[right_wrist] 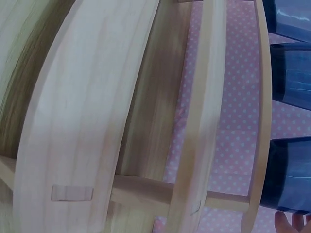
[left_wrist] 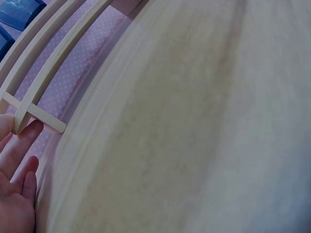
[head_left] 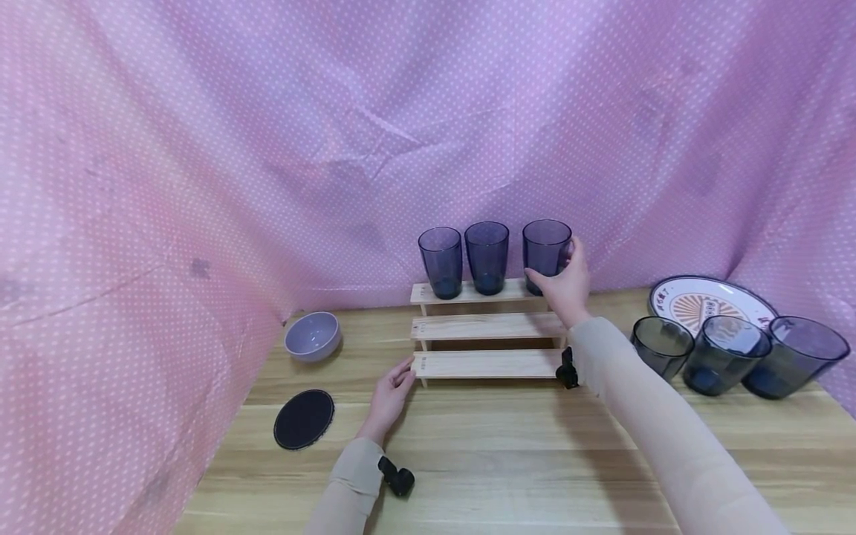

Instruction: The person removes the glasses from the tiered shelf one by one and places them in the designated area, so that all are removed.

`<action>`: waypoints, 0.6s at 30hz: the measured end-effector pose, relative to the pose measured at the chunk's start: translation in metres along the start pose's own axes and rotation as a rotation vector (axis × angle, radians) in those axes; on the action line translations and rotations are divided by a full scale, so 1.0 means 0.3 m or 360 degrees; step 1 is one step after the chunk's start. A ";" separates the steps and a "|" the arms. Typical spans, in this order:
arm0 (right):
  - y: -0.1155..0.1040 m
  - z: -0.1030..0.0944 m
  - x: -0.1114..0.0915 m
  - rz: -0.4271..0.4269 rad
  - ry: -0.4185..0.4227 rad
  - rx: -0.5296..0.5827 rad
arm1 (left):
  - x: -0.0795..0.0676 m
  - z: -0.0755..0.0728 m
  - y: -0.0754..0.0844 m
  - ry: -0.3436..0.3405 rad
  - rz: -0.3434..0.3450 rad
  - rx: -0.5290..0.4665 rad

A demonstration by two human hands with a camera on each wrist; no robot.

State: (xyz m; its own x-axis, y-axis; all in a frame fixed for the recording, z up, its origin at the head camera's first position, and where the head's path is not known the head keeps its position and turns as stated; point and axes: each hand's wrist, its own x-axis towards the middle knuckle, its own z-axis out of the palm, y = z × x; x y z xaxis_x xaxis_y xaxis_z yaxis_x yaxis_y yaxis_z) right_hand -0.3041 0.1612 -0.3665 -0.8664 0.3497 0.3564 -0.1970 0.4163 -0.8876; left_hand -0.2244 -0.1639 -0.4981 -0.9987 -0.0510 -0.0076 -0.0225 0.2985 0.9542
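Note:
A three-tier wooden rack (head_left: 488, 364) stands on the table. At the right end of its top shelf, my right hand (head_left: 567, 286) grips a dark blue glass (head_left: 545, 249) between thumb and fingers; the glass is upright. Two like glasses, a left one (head_left: 441, 260) and a middle one (head_left: 487, 256), stand on the same shelf. My left hand (head_left: 389, 397) pinches the left end of the lowest shelf, thumb above and a finger beneath, as the left wrist view shows. Only fingertips of the right hand (right_wrist: 295, 223) appear at the glass's side in the right wrist view.
Three tinted glasses, nearest one (head_left: 662, 345), stand at the right in front of a patterned plate (head_left: 709, 293). A lilac bowl (head_left: 313, 336) and a round black mat (head_left: 304, 420) lie at the left. Pink dotted cloth (head_left: 401, 148) hangs behind the table (head_left: 481, 461).

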 end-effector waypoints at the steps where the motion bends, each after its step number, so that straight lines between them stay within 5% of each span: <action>1: 0.001 0.000 0.000 0.0001 0.0009 -0.0009 | -0.001 0.001 0.001 -0.0001 -0.0007 -0.0003; 15: 0.015 -0.006 -0.020 -0.0015 0.0062 -0.0015 | 0.006 0.003 -0.009 -0.0007 0.0005 -0.0034; 18: 0.020 -0.007 -0.025 -0.0025 0.0068 -0.0025 | -0.023 -0.004 0.038 -0.0025 0.0033 -0.0014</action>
State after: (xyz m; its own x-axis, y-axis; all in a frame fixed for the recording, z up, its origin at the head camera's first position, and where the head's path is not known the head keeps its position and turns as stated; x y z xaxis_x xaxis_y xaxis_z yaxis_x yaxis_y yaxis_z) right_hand -0.2980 0.1628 -0.3738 -0.8427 0.3785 0.3829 -0.2033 0.4349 -0.8772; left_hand -0.2178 -0.1611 -0.4868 -0.9995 -0.0301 0.0078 -0.0013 0.2907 0.9568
